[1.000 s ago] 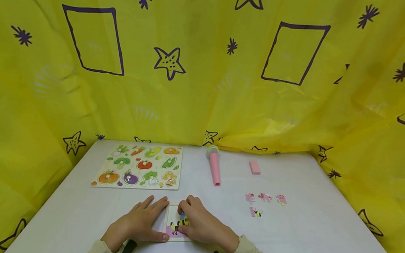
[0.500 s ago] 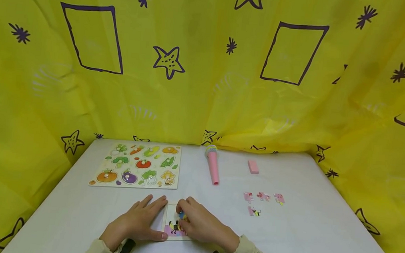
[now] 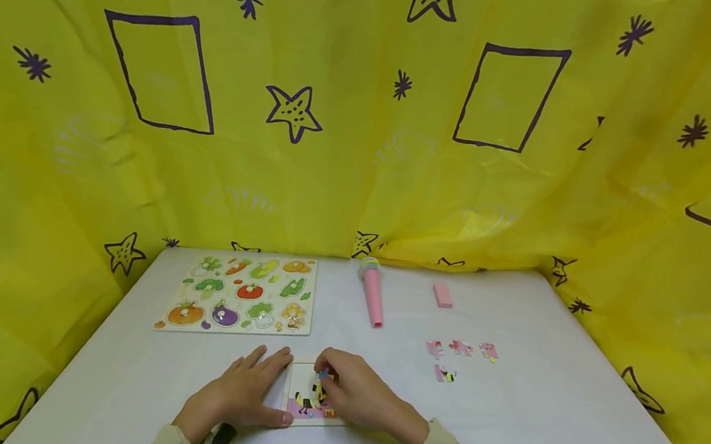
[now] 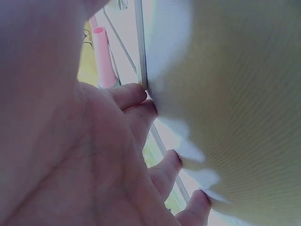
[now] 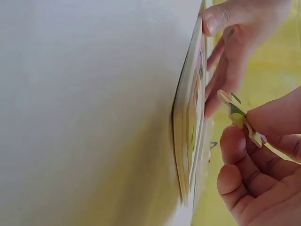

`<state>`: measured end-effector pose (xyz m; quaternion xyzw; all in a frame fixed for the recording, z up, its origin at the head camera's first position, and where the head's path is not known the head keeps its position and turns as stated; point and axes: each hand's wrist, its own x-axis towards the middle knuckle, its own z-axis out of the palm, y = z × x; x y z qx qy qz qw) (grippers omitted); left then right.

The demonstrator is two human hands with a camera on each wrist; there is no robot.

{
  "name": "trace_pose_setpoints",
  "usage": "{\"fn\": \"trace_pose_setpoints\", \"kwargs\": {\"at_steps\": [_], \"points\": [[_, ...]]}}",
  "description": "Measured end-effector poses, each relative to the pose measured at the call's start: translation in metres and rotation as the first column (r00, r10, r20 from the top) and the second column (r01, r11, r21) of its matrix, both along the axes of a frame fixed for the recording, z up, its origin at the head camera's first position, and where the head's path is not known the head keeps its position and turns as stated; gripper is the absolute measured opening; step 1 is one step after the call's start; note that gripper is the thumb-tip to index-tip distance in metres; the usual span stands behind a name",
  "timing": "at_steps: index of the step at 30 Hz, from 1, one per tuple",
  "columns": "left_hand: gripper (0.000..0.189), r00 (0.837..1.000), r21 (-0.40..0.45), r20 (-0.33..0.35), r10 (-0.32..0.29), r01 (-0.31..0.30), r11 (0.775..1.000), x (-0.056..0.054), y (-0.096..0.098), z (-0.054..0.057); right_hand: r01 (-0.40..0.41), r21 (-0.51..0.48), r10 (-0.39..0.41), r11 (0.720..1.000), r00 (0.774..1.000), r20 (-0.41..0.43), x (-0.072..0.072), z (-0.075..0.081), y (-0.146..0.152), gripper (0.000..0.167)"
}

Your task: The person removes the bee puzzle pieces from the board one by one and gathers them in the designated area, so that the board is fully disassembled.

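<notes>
A small jigsaw tray [image 3: 300, 376] with a pale wooden frame lies at the front middle of the table. Pieces showing pink ground and a bee [image 3: 303, 404] fill its lower part. My left hand [image 3: 239, 392] rests along the tray's left side, fingers spread and thumb on the near left corner. My right hand [image 3: 368, 396] pinches a jigsaw piece [image 5: 239, 117] between thumb and fingers, over the tray. That piece has yellow, black and blue on it. In the right wrist view it is held tilted, apart from the tray's edge [image 5: 181, 136]. The right hand hides the tray's right part.
Several loose pink jigsaw pieces [image 3: 462, 348] lie to the right. Behind the tray, left, is a vegetable peg puzzle board [image 3: 304, 329]. A pink toy microphone [image 3: 373, 298] and a pink block [image 3: 443, 295] lie farther back. A yellow curtain [image 3: 360, 166] surrounds the table.
My right hand has shifted slightly right with the piece, turning it. More of the tray's lower right now shows, including an orange patch. The left hand has stayed at the tray's side.
</notes>
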<state>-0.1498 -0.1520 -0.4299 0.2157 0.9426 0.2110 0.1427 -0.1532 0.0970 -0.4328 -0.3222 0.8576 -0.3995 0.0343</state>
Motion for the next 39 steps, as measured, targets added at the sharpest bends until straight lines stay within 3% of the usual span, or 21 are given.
{"fn": "trace_pose_setpoints", "kwargs": {"at_steps": [15,21,30,39], "points": [[0.100,1.000,0.011,0.012,0.015,-0.015,1.000,0.000,-0.002,-0.005,0.139,-0.041,-0.139,0.989,0.990,0.010,0.003,-0.001,0.065,0.014],[0.100,1.000,-0.002,0.019,0.011,-0.011,1.000,-0.001,0.000,-0.008,0.216,-0.064,-0.216,0.974,0.976,0.006,0.008,-0.002,0.097,0.014],[0.099,1.000,-0.002,0.020,0.010,-0.010,1.000,0.000,0.003,-0.002,0.297,-0.090,-0.299,0.951,0.954,-0.010,0.017,0.004,0.136,0.015],[0.100,0.999,0.010,0.030,0.022,-0.022,1.000,0.002,0.001,0.000,0.400,-0.082,-0.401,0.913,0.916,-0.003,0.023,-0.001,0.165,0.019]]}}
